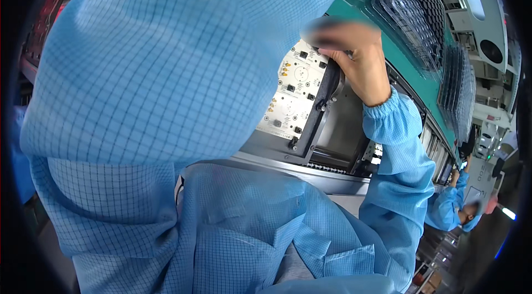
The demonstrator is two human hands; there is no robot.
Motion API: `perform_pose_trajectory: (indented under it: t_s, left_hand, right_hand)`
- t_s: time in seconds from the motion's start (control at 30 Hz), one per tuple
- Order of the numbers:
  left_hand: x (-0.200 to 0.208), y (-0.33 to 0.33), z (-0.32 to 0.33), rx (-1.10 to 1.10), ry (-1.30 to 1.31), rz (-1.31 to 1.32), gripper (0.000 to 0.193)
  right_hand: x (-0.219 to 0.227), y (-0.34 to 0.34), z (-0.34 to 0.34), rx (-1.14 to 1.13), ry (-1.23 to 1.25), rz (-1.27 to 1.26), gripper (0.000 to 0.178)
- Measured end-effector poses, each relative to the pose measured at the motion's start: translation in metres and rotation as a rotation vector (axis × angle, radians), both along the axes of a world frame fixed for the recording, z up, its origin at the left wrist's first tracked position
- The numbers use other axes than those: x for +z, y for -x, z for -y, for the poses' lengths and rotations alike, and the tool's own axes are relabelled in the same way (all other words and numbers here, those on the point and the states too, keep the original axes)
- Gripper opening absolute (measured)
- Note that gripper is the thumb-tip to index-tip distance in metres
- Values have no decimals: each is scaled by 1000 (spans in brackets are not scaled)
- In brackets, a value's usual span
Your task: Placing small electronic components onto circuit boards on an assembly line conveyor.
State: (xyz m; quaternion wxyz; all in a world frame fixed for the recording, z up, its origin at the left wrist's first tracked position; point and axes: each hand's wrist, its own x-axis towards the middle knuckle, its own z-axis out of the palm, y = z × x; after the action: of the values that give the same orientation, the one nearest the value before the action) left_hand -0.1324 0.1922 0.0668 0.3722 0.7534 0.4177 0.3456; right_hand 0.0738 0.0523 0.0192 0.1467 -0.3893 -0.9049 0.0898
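Note:
My right hand [360, 55] is at the upper right corner of a white circuit board [301, 90]. Its thumb reaches towards the board's edge, while the other fingers are smeared and partly lost in a dark blur, so I cannot tell whether they grip anything. Small black parts, gold-coloured parts and printed circles dot the board. It lies in a dark frame [317, 122] on a conveyor. My left arm, in a blue checked sleeve [160, 67], fills the left side close to the camera and covers part of the board. My left hand is out of sight.
Stacked clear and black plastic trays [410, 11] stand on a green surface [413, 64] beyond my right hand. More trays [457, 91] stand farther right. A metal rail [310, 176] runs along the near side. A co-worker in blue [446, 208] is at the far right.

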Motion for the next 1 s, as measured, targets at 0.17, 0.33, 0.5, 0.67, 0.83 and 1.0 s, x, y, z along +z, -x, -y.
perform_pose_trajectory:
  t_s: [0.17,0.33,0.5,0.67,0.83,1.0]
  left_hand:
    - [3,0,9,-42,113,100,24]
    - [11,-1,18,-98,213,197,25]
    - [17,3,32,-131,312,287,25]
    - [38,-8,98,-198,424,352,25]
    - [34,14,71,-210,507,419,26]
    - [-12,8,115,-308,240,95,26]
  right_hand:
    - [5,-5,2,-1,-41,75,22]
    - [14,-6,3,-76,-38,180,22]
    - [14,-11,-8,-52,48,206,22]
    - [14,-15,-9,-106,58,273,21]
    - [22,7,-12,107,-81,350,24]
    - [17,-21,-1,21,-194,270,26]
